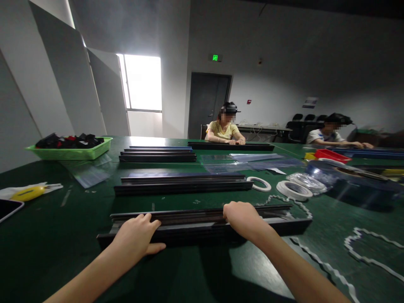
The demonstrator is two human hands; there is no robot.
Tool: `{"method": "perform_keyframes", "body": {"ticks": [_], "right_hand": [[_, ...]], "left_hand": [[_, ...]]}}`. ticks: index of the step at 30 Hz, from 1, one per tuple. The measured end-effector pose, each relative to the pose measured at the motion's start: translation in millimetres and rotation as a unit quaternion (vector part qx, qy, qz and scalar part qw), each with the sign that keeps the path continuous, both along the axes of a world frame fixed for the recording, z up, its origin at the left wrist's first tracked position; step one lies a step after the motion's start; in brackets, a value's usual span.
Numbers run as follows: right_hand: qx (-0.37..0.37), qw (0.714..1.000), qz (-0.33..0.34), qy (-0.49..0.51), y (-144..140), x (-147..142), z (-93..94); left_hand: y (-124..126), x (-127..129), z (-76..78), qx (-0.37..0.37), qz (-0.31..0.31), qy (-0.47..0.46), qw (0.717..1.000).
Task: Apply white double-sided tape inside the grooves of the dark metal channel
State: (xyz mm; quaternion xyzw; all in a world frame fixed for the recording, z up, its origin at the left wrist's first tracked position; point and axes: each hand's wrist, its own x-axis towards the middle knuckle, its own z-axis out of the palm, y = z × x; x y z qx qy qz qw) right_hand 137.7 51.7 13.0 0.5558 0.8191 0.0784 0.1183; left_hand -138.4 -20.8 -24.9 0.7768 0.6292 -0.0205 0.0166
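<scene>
A long black channel-shaped strip lies crosswise on the green table in front of me. My left hand wraps over its near wall towards the left end, fingers inside and thumb along the outer face. Right of the middle, my right hand is closed, with its knuckles up and its fingertips down in the channel. Whatever those fingers pinch is hidden behind the hand. Close to the channel's right end, a crinkled white strip curls on the table.
Behind lie another black channel and a stack of them. White tape rolls, a large blue film roll and a red tray stand right. A green basket and yellow cutter lie left. Two people sit across the table.
</scene>
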Motion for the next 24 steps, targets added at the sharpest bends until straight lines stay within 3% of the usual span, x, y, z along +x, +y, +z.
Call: {"method": "perform_keyframes", "body": {"ticks": [12, 24], "right_hand": [[-0.004, 1.0, 0.001, -0.003, -3.5, -1.4, 4.4], [0.001, 1.0, 0.003, -0.009, -2.7, 0.3, 3.2]], "left_hand": [[2.2, 5.8, -5.0, 0.001, -0.076, -0.124, 0.989], [-0.8, 10.2, 1.5, -0.024, -0.029, -0.154, 0.987]]}}
